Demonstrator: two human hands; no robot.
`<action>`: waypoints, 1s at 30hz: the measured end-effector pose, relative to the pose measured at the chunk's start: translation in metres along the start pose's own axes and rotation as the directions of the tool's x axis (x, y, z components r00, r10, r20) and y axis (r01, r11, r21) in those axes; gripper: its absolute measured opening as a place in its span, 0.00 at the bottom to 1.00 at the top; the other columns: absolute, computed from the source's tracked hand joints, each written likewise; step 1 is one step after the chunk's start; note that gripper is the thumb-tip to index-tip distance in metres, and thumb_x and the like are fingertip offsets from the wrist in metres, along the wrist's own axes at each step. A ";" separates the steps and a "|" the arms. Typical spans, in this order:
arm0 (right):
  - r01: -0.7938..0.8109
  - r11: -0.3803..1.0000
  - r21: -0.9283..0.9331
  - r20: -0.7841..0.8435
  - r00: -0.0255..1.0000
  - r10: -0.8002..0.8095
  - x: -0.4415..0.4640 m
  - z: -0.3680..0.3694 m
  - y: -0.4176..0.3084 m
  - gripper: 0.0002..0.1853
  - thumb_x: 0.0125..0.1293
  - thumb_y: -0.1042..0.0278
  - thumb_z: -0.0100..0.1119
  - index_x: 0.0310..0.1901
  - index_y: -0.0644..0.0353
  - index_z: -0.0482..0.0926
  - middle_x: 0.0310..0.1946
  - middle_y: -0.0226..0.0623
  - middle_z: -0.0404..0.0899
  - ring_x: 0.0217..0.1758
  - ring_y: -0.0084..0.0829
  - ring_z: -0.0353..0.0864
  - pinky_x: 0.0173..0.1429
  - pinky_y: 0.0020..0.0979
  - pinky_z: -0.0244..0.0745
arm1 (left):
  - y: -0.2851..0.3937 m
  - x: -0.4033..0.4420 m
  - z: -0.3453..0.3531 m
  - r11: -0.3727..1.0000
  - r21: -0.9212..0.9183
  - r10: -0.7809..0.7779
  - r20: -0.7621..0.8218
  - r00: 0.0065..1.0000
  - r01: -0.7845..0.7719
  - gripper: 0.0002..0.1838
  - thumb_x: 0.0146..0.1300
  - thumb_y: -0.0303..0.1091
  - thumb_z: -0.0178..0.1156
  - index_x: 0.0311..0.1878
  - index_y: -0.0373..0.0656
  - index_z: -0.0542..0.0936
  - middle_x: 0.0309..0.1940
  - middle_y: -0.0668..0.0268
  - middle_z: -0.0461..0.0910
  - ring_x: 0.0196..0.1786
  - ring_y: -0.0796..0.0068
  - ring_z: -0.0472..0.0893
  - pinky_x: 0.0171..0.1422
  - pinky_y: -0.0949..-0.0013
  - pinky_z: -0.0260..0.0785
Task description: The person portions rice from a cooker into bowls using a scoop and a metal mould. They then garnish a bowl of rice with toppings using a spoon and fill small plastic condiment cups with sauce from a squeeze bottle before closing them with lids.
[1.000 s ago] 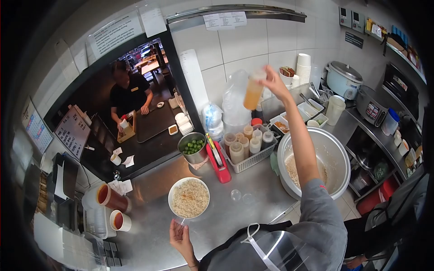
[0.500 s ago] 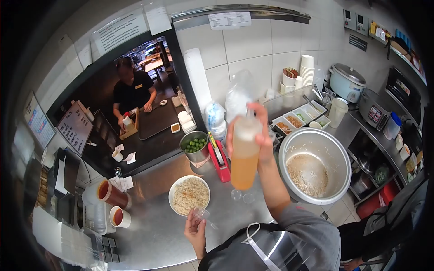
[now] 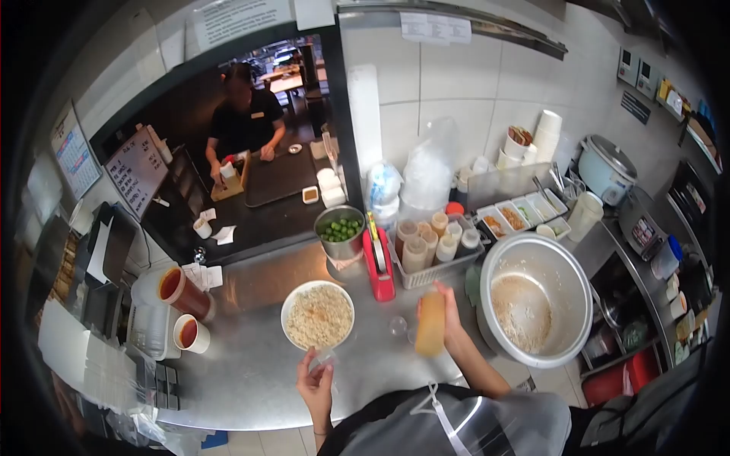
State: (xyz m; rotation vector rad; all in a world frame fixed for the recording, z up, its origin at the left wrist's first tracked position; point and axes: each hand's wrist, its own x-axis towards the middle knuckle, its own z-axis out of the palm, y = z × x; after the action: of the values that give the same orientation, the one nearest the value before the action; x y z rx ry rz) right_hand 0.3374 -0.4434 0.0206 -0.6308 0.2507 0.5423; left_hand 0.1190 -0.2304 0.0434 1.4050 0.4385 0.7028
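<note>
My right hand (image 3: 449,310) is wrapped round a bottle of amber liquid (image 3: 431,325), which is smeared by motion over the steel counter (image 3: 251,357). A small clear plastic cup (image 3: 325,359) is pinched in the fingers of my left hand (image 3: 314,380), just below a white bowl (image 3: 318,315) full of cooked grain with a brownish patch on top. Beside the bottle, a small clear round piece (image 3: 398,326) lies on the counter.
Behind the counter's middle stand a pot of green limes (image 3: 340,229), a red tape dispenser (image 3: 378,262) and a basket of bottles (image 3: 433,272). A large metal pot (image 3: 536,300) is at right, sauce containers (image 3: 192,334) at left. A person (image 3: 247,121) stands beyond the window.
The bottle has come down from high above the basket, past close to the camera, to just over the counter in my right hand. The camera view has turned slightly.
</note>
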 end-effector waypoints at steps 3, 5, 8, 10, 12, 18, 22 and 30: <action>0.019 1.000 0.007 0.025 1.000 -0.019 0.003 -0.005 0.000 0.21 0.57 0.46 0.50 0.48 0.47 0.66 0.27 0.43 0.73 0.25 0.38 0.74 0.28 0.38 0.73 | 0.000 0.005 0.005 0.999 0.007 0.039 0.001 0.999 -0.039 0.26 0.56 0.20 0.57 0.60 0.35 0.67 0.50 0.62 0.68 0.40 0.71 0.79 0.40 0.76 0.70; -0.109 0.978 0.176 -0.012 0.994 0.113 0.033 -0.048 -0.001 0.21 0.58 0.47 0.49 0.49 0.46 0.64 0.29 0.44 0.73 0.27 0.38 0.74 0.29 0.37 0.73 | 0.007 0.001 0.007 1.000 0.008 -0.004 0.020 1.000 0.004 0.23 0.58 0.23 0.54 0.59 0.35 0.67 0.51 0.61 0.68 0.35 0.71 0.80 0.37 0.75 0.69; 0.029 0.999 0.016 0.019 0.999 -0.029 0.003 -0.020 0.009 0.19 0.59 0.48 0.48 0.50 0.44 0.64 0.27 0.43 0.73 0.26 0.38 0.75 0.29 0.39 0.74 | 0.012 0.007 0.014 0.999 0.012 0.035 0.007 0.999 -0.035 0.22 0.59 0.25 0.50 0.58 0.35 0.67 0.50 0.60 0.67 0.33 0.73 0.78 0.34 0.75 0.66; 0.083 0.993 0.081 -0.048 0.996 -0.079 -0.001 -0.018 0.018 0.19 0.60 0.48 0.48 0.50 0.44 0.63 0.27 0.44 0.73 0.25 0.39 0.75 0.29 0.41 0.75 | 0.004 0.012 0.014 0.998 -0.048 0.028 -0.014 0.999 -0.029 0.22 0.58 0.25 0.51 0.58 0.35 0.67 0.49 0.60 0.68 0.33 0.75 0.76 0.34 0.75 0.65; -0.035 0.987 0.158 -0.033 0.999 0.041 0.010 -0.038 0.025 0.20 0.61 0.48 0.47 0.52 0.43 0.62 0.28 0.44 0.73 0.27 0.39 0.75 0.30 0.41 0.75 | 0.005 0.009 0.014 0.995 -0.095 -0.031 -0.009 0.999 0.030 0.23 0.57 0.25 0.52 0.59 0.36 0.67 0.49 0.61 0.68 0.33 0.77 0.73 0.35 0.77 0.65; -0.017 0.999 0.042 -0.008 1.000 0.017 0.013 -0.027 0.036 0.16 0.64 0.51 0.44 0.52 0.40 0.61 0.28 0.42 0.73 0.26 0.39 0.75 0.30 0.42 0.75 | 0.008 0.010 0.015 0.995 -0.092 -0.022 0.024 0.999 0.025 0.24 0.58 0.28 0.53 0.59 0.39 0.67 0.44 0.64 0.72 0.35 0.81 0.72 0.37 0.79 0.63; 0.041 0.991 -0.129 0.068 0.997 -0.033 0.011 -0.010 0.052 0.15 0.66 0.52 0.43 0.53 0.39 0.60 0.28 0.41 0.72 0.27 0.37 0.75 0.30 0.42 0.75 | 0.006 0.010 0.016 0.998 -0.064 -0.020 0.034 0.999 0.022 0.25 0.57 0.26 0.56 0.60 0.40 0.66 0.40 0.67 0.74 0.38 0.84 0.70 0.41 0.81 0.61; 0.792 0.040 -0.610 0.716 0.572 -0.399 0.006 -0.016 0.090 0.29 0.58 0.64 0.60 0.58 0.59 0.59 0.51 0.48 0.66 0.53 0.43 0.70 0.57 0.38 0.67 | 0.007 0.007 0.016 1.000 -0.004 -0.024 0.066 0.997 0.025 0.28 0.54 0.18 0.58 0.60 0.40 0.67 0.43 0.68 0.73 0.40 0.85 0.71 0.41 0.83 0.62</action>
State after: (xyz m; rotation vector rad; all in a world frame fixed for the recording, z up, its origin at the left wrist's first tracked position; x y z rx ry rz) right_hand 0.2922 -0.3900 -0.0388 -1.6539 -0.8154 -0.1904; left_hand 0.1336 -0.2377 0.0535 1.4120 0.4008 0.6353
